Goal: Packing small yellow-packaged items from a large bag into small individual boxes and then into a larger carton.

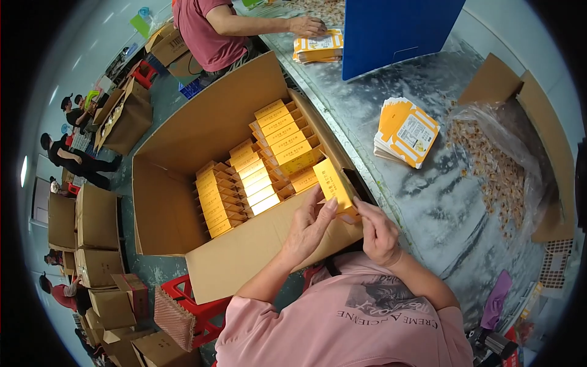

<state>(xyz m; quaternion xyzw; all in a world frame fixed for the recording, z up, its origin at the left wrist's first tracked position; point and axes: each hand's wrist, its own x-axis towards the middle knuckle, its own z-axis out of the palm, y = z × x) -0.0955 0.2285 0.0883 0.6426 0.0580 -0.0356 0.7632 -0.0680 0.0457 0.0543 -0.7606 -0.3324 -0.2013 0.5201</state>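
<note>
A small yellow carton (334, 183) is held tilted above the near right corner of a large cardboard box (168, 183). My left hand (307, 227) grips its left side, thumb against the face. With bent fingers, my right hand (378, 233) pinches the carton's right end near the bottom; the exact contact is partly hidden. Inside the big box, several yellow cartons (284, 131) stand in rows, those on the right higher than the others. On the table beside it lies a stack of flat yellow-and-white cartons (408, 133).
Small wrapped pieces (489, 174) spill from a plastic bag in an open box on the right. A blue panel (397, 37) stands at the table's far side. Another person's hand (307, 25) rests on more flat cartons (318, 46). A red stool (208, 324) stands below the box.
</note>
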